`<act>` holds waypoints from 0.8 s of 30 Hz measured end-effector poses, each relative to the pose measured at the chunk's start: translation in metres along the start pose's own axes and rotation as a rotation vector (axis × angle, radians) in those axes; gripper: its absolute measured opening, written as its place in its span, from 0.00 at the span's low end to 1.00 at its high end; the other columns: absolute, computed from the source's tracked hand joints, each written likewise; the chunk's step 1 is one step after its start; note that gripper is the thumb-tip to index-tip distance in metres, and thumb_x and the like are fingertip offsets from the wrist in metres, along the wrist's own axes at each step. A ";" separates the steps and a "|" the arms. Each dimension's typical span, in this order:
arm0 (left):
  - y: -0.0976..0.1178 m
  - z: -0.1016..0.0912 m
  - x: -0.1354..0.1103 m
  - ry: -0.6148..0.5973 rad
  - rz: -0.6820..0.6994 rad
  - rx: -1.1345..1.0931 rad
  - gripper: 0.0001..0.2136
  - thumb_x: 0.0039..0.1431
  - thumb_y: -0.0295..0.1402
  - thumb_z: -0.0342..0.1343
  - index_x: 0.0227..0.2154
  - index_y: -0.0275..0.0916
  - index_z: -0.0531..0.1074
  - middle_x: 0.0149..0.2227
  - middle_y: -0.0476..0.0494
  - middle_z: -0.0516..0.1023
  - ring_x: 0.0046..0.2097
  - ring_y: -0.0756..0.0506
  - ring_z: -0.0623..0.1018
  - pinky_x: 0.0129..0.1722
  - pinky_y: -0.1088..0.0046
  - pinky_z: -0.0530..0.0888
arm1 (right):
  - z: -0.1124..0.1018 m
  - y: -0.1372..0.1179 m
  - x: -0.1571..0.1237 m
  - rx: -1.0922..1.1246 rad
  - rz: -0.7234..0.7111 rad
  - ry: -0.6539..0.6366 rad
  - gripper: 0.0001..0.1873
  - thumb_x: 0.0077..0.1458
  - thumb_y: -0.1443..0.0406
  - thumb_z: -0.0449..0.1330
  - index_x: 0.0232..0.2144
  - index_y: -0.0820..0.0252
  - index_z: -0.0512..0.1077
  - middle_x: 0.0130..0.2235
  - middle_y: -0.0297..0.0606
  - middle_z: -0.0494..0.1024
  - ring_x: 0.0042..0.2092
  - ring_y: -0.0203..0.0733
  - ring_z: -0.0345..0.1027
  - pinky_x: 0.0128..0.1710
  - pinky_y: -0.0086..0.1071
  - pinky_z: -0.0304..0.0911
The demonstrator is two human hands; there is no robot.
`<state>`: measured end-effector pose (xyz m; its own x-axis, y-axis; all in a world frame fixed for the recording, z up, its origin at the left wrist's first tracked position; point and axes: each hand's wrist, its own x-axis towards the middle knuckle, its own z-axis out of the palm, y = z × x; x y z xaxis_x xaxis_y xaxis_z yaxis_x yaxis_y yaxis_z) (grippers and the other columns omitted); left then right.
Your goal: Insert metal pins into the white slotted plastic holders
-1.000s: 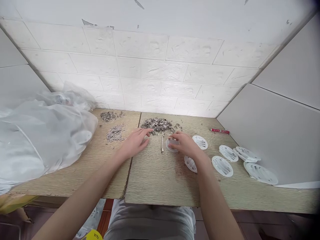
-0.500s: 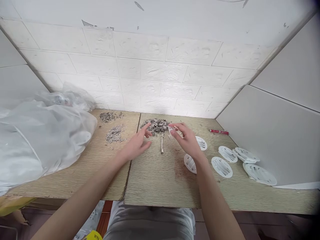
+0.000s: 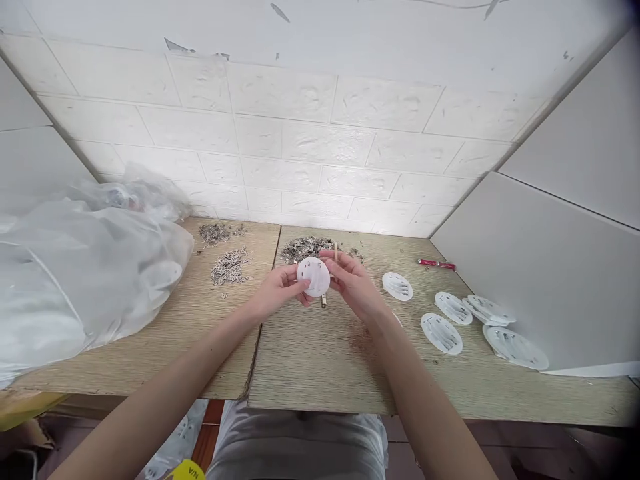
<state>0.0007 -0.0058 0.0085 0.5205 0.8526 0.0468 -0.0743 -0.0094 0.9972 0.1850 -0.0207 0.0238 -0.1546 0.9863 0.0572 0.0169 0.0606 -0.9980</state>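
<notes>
Both hands hold one white round plastic disc (image 3: 313, 276) above the wooden table (image 3: 310, 353), tilted toward me. My left hand (image 3: 277, 292) pinches its left edge. My right hand (image 3: 354, 283) grips its right edge, fingers curled, and a thin pale stick (image 3: 335, 251) rises from those fingers. Just behind the hands lies a heap of small grey metal parts (image 3: 306, 248). A small strip (image 3: 324, 301) lies on the table under the disc.
Several more white discs (image 3: 442, 333) lie to the right, near a grey side panel (image 3: 550, 280). A red pen-like tool (image 3: 436, 264) lies at the back right. Two smaller metal heaps (image 3: 230, 265) sit left. A big clear plastic bag (image 3: 75, 273) fills the left.
My right hand lifted the white disc from the table and carried it left. My left hand left the metal heap and took the disc's other edge.
</notes>
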 end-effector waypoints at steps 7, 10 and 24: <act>-0.005 -0.009 0.003 0.151 -0.034 -0.042 0.21 0.50 0.44 0.64 0.42 0.34 0.73 0.36 0.41 0.78 0.32 0.48 0.76 0.34 0.67 0.78 | -0.009 0.014 0.008 -0.639 -0.090 0.331 0.12 0.55 0.63 0.54 0.35 0.62 0.75 0.36 0.40 0.77 0.34 0.39 0.65 0.36 0.33 0.60; -0.008 -0.012 0.005 0.186 -0.031 -0.041 0.21 0.49 0.44 0.65 0.40 0.34 0.73 0.37 0.40 0.78 0.32 0.49 0.76 0.34 0.66 0.78 | -0.004 0.020 0.010 -0.897 -0.079 0.285 0.13 0.57 0.66 0.52 0.37 0.63 0.76 0.39 0.42 0.76 0.34 0.39 0.65 0.37 0.33 0.59; -0.008 -0.014 0.004 0.249 -0.035 0.092 0.21 0.51 0.49 0.61 0.38 0.35 0.75 0.38 0.41 0.78 0.38 0.46 0.76 0.40 0.69 0.73 | 0.000 0.031 0.019 -1.080 -0.080 0.269 0.12 0.59 0.68 0.55 0.39 0.58 0.79 0.38 0.39 0.76 0.38 0.40 0.67 0.32 0.29 0.54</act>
<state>-0.0081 0.0053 0.0004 0.2954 0.9554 0.0074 0.0236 -0.0150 0.9996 0.1831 -0.0001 -0.0064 0.0233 0.9667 0.2548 0.8865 0.0978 -0.4522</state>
